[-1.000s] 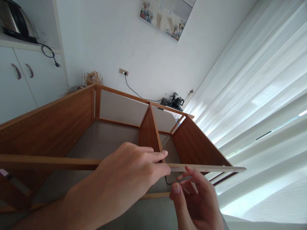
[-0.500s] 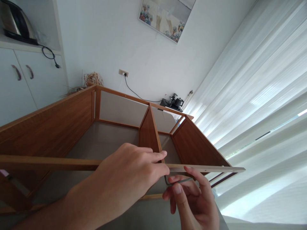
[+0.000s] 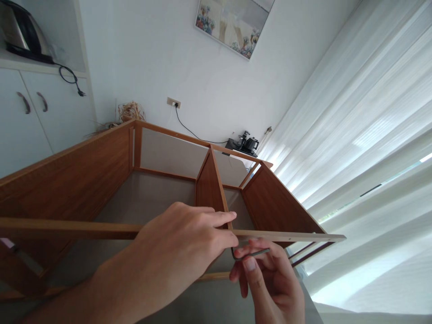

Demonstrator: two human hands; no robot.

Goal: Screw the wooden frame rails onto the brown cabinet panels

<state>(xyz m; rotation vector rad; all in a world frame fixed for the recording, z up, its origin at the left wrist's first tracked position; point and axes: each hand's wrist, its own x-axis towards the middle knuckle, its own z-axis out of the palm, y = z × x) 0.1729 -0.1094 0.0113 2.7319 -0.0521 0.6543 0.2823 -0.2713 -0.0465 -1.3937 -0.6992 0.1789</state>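
My left hand (image 3: 185,247) lies over the front rail (image 3: 280,236) of a brown wooden frame, where a divider panel (image 3: 209,184) meets it. Its fingers grip that joint; the thumb's underside is hidden. Just below the rail, my right hand (image 3: 275,285) pinches a thin L-shaped hex key (image 3: 260,253) between thumb and fingers. The key's short arm points up to the rail's underside beneath the divider, and its long arm slants to the right. Whether its tip sits in a screw is hidden by my left fingers.
Wooden side panels stand at the left (image 3: 84,175) and right (image 3: 280,202). A pale curtain (image 3: 364,180) hangs on the right. Behind are a wall socket (image 3: 173,102) with a cord and a black kettle (image 3: 250,144). Another kettle (image 3: 23,33) stands on a cabinet shelf.
The fingers of my right hand have curled in; the index finger came down from the rail to the hex key. My left hand stays on the joint.
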